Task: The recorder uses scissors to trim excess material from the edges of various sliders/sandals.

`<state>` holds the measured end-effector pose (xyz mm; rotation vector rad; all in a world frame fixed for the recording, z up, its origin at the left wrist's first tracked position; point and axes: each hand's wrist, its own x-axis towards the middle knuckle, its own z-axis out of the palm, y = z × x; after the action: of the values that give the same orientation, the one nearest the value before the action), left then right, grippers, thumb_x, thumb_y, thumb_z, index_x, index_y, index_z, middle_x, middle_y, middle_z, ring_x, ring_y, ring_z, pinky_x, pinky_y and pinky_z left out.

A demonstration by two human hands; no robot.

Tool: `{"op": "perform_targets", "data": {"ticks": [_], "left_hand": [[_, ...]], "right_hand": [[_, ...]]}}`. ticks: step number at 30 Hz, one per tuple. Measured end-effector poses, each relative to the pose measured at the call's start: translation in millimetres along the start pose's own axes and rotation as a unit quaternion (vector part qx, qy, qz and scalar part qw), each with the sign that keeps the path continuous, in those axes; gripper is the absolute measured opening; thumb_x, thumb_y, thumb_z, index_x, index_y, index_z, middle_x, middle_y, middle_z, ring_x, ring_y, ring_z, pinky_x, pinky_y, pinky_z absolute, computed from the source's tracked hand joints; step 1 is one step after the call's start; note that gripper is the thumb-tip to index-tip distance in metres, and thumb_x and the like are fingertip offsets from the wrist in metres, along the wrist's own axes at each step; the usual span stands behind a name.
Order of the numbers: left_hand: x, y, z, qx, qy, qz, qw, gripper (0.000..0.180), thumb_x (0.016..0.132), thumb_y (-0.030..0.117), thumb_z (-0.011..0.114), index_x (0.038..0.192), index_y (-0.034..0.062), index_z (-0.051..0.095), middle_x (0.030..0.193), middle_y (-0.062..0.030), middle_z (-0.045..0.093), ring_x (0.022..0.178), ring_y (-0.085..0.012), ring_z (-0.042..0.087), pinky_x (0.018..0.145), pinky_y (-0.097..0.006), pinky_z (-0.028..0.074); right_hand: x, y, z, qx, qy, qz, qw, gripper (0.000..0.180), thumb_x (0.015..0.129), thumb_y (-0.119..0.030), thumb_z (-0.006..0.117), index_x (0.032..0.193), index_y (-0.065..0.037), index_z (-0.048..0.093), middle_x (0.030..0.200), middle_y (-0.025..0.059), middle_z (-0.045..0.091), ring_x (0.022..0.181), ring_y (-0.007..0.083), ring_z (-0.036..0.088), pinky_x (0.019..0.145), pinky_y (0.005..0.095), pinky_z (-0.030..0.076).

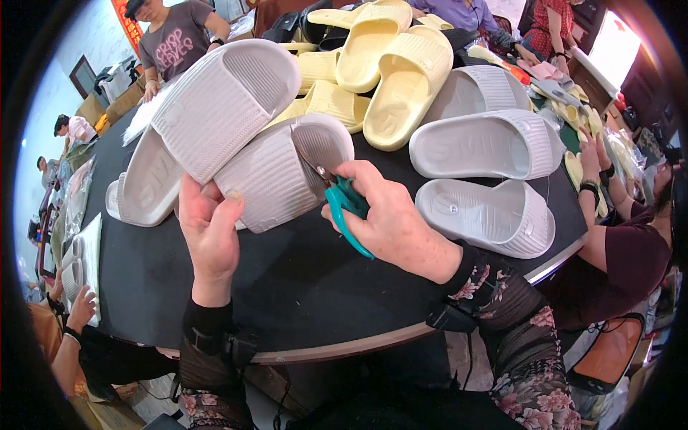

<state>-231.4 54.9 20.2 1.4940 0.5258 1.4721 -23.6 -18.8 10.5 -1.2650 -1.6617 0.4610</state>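
My left hand [211, 240] grips a grey slide slipper [269, 183] by its ribbed strap, thumb on top and fingers underneath. Another grey slipper [222, 107] lies tilted just above that hand, its sole stretching to the left; whether the fingers also bear it, I cannot tell. In my right hand [394, 222] is a pair of scissors [351, 215] with teal handles. Their blades reach the strap edge of the held slipper near its toe opening. Part of the blades is hard to see against the slipper.
Yellow slippers [405, 86] are heaped at the back of the dark round-edged table [322, 294]. Right of my hands lie more grey slippers [487, 215]. A co-worker's arms [591, 172] reach in at the right; another person's hand [82, 308] is at the left edge near white sheeting.
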Motion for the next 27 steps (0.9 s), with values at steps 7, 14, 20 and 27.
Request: {"op": "perform_targets", "data": {"ticks": [7,14,20,27], "left_hand": [[-2.0,1.7,-2.4,-0.01,-0.002,-0.002,1.0,0.064,0.074,-0.006,0.047,0.136,-0.0043,0.031,0.129,-0.0152,0.048,0.118,-0.024,0.049,0.101,-0.034,0.034],[-4.4,-3.4,-6.6,-0.022,-0.011,-0.007,1.0,0.061,0.076,-0.006,0.047,0.135,-0.0031,0.033,0.129,-0.0142,0.048,0.117,-0.0214,0.049,0.099,-0.032,0.035],[-5.4,4.1,-2.5,0.009,-0.045,-0.041,0.998,0.059,0.077,-0.009,0.048,0.134,-0.0025,0.034,0.125,-0.0126,0.052,0.112,-0.0195,0.052,0.095,-0.03,0.038],[-5.9,3.5,0.3,0.012,-0.076,-0.04,0.996,0.057,0.079,-0.009,0.049,0.134,-0.0021,0.034,0.122,-0.0117,0.054,0.11,-0.0187,0.054,0.092,-0.029,0.04]], "right_hand": [[-2.5,-1.9,3.3,0.036,0.022,0.006,0.999,0.041,0.08,-0.012,0.069,0.112,-0.002,0.045,0.079,0.0151,0.06,0.069,0.022,0.062,0.063,0.0314,0.049],[-2.3,-10.4,0.9,0.034,0.035,0.025,0.998,0.043,0.078,-0.015,0.07,0.112,-0.004,0.046,0.083,0.0139,0.059,0.072,0.0231,0.063,0.064,0.0342,0.051],[1.9,-4.5,0.1,0.016,0.036,0.012,0.999,0.043,0.079,-0.016,0.07,0.112,-0.003,0.046,0.084,0.0154,0.059,0.072,0.0253,0.062,0.065,0.0351,0.051],[5.2,-6.1,-5.1,0.008,0.042,0.011,0.999,0.044,0.078,-0.015,0.069,0.113,-0.003,0.046,0.086,0.0158,0.06,0.075,0.0268,0.063,0.066,0.0352,0.051]]}}
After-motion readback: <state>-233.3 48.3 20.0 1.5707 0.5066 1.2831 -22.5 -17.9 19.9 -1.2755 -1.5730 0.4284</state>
